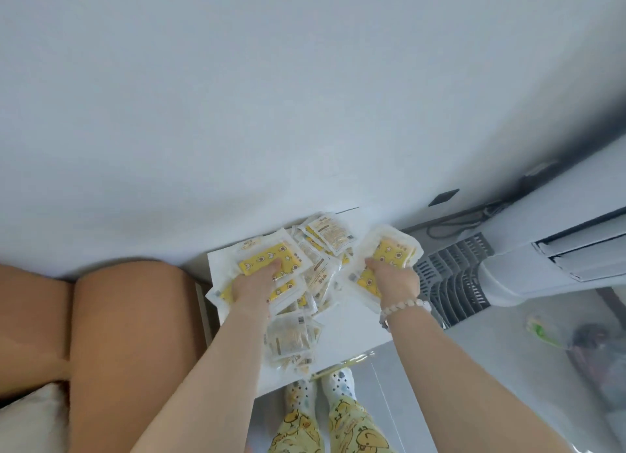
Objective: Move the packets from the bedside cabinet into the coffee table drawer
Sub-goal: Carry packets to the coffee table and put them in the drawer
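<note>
The left hand and right hand cover parts of the packets beneath them. Packet print is too small to read. At lower right, a dark object is blurred.

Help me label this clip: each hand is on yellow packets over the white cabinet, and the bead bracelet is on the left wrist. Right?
No: the head view shows the bead bracelet on the right wrist. The rest holds: the left hand and right hand are each on yellow packets over the white cabinet.
</note>
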Available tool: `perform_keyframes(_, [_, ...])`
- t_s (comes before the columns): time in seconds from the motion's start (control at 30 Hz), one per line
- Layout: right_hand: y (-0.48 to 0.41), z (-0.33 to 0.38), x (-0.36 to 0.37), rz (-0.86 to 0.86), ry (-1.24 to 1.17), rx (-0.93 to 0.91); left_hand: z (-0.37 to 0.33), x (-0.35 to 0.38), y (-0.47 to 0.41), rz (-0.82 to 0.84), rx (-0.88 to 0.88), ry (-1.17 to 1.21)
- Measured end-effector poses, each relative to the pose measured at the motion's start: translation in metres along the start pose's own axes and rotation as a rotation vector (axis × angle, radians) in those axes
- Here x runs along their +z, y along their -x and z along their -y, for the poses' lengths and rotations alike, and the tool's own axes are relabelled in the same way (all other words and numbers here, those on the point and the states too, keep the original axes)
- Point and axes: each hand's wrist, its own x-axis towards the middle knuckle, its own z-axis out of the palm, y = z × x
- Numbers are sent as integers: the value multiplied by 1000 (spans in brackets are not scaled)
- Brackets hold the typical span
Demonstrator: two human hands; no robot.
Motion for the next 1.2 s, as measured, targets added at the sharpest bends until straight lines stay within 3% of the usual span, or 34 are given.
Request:
perform_keyframes(0.17, [15,28,-39,-3,-178,-70,-37,47,36,140,127,-169])
perform_keyframes(0.33, [10,10,-86,0,-316,-41,-20,101,69,345,179,-339])
perform_keyframes(0.47, [7,-22,-139,-21,-341,35,13,139,102,491,166,-496])
perform_keyframes(0.83, [32,-128,-300,-287,-626,127,128,215,230,875,220,-975])
perform_keyframes(1.2, [84,-293,-399,-469,-1050,200,291,211,339,1134,268,-1226])
